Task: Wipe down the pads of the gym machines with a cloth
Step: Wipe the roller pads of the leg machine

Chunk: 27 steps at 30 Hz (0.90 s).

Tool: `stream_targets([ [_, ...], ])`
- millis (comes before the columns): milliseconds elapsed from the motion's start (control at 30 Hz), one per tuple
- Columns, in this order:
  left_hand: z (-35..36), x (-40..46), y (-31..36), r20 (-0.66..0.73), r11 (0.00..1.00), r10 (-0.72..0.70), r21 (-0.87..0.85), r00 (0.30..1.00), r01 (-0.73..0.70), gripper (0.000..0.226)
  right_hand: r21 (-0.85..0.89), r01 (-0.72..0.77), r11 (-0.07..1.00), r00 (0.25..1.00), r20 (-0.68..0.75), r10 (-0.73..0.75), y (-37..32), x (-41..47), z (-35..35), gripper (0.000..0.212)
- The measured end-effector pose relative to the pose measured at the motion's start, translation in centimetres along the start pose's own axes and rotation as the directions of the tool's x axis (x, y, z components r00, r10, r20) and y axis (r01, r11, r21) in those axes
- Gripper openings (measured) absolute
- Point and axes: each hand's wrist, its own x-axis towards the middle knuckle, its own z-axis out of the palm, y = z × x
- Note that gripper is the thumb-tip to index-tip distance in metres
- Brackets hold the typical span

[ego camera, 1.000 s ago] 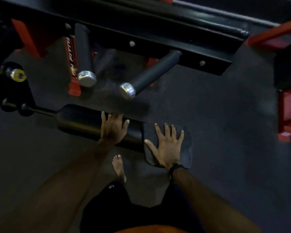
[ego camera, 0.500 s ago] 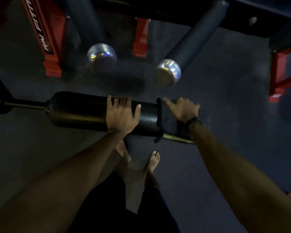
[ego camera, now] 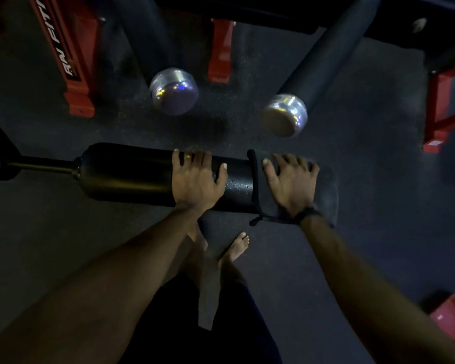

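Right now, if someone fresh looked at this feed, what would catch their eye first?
Probably the two hands in the middle: the left hand curled over the black roller pad, the right hand pressing a dark cloth wrapped around the pad's right end. Next, the two shiny metal end caps hanging just above, and the red frame post at upper left.

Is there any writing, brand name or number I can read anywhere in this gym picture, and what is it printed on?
"RAI FITN": white letters on a black strip running down the red machine frame leg at upper left; the word is cut off by the picture's top edge.
White sticker on the red frame foot at right: too small and blurred to read.
Nothing readable shows on the roller pad, the cloth or the chrome end caps.
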Motion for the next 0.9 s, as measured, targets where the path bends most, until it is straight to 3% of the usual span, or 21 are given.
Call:
stream_targets([
  [100,-0.1,-0.2,-0.2,0.013,1.0,0.002,0.008,1.0,-0.002,0.053,0.053,-0.114,0.992,0.939,0.333,0.09,-0.3,5.3,-0.9,0.063],
  [167,-0.1,-0.3,-0.1,0.005,1.0,0.012,0.012,1.0,-0.012,0.052,0.07,-0.18,0.981,0.882,0.453,0.129,-0.6,6.8,-0.7,0.067],
  [233,0.1,-0.1,-0.2,-0.016,1.0,0.012,0.003,1.0,-0.012,0.051,0.061,-0.144,0.988,0.93,0.349,0.114,-0.9,6.0,-0.4,0.062],
  [300,0.3,-0.3,-0.3,-0.032,1.0,0.013,-0.003,0.999,-0.013,0.05,0.049,-0.054,0.997,0.996,0.079,0.05,-1.0,2.2,0.2,0.057],
  [400,0.3,-0.5,-0.3,-0.019,1.0,0.015,0.002,1.0,-0.015,0.05,0.072,0.05,0.996,0.979,-0.201,-0.035,-0.9,-5.0,2.1,0.05],
  [467,0.3,-0.4,-0.4,-0.019,1.0,0.011,-0.006,1.0,-0.011,0.051,0.059,0.077,0.995,0.97,-0.234,-0.061,-0.6,-6.7,2.7,0.054],
  [567,0.6,-0.4,-0.3,-0.037,1.0,0.006,-0.008,0.999,-0.006,0.051,0.037,0.075,0.997,0.984,-0.163,-0.068,-0.1,-3.3,1.5,0.055],
  [700,0.5,-0.5,-0.4,-0.033,1.0,0.01,0.007,0.999,-0.01,0.051,0.02,-0.061,0.998,0.984,0.167,0.057,-0.6,3.3,-0.2,0.063],
  [733,0.5,-0.7,-0.4,-0.034,1.0,0.009,0.002,0.999,-0.009,0.051,0.045,-0.082,0.996,0.978,0.195,0.072,-0.8,4.0,-0.1,0.064],
  [800,0.4,-0.7,-0.2,-0.063,1.0,0.014,0.001,0.998,-0.014,0.051,0.024,-0.063,0.998,0.994,0.095,0.061,-0.9,3.0,0.3,0.064],
  [900,0.6,-1.2,-0.3,-0.083,1.0,0.008,0.014,0.997,-0.007,0.05,0.07,0.022,0.997,0.976,-0.22,-0.006,-1.0,-3.8,1.9,0.054],
])
